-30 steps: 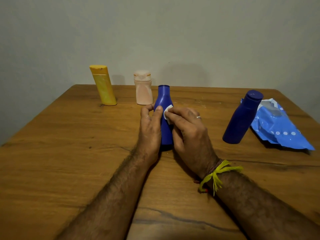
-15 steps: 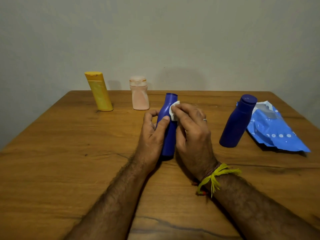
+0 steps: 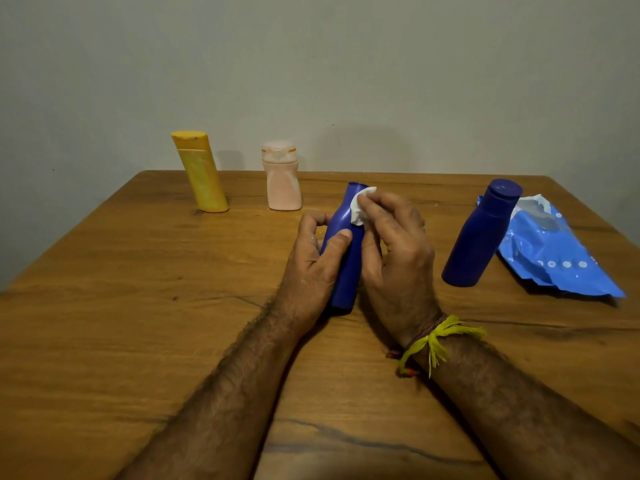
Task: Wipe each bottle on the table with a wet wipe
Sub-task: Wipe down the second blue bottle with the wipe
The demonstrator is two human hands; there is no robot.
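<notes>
A slim blue bottle stands in the middle of the wooden table, tilted a little to the right. My left hand grips its body from the left, thumb across the front. My right hand pinches a small white wet wipe and presses it against the bottle's neck, just under the top. A second, wider blue bottle stands to the right. A yellow bottle and a pale pink bottle stand at the back left.
A blue wet-wipe pack lies at the right edge, right behind the wider blue bottle. A grey wall runs along the far edge of the table. A yellow thread is tied round my right wrist.
My right hand has slid the wipe up the slim blue bottle from its shoulder to its neck. The bottle has tilted slightly to the right in my left hand's grip.
</notes>
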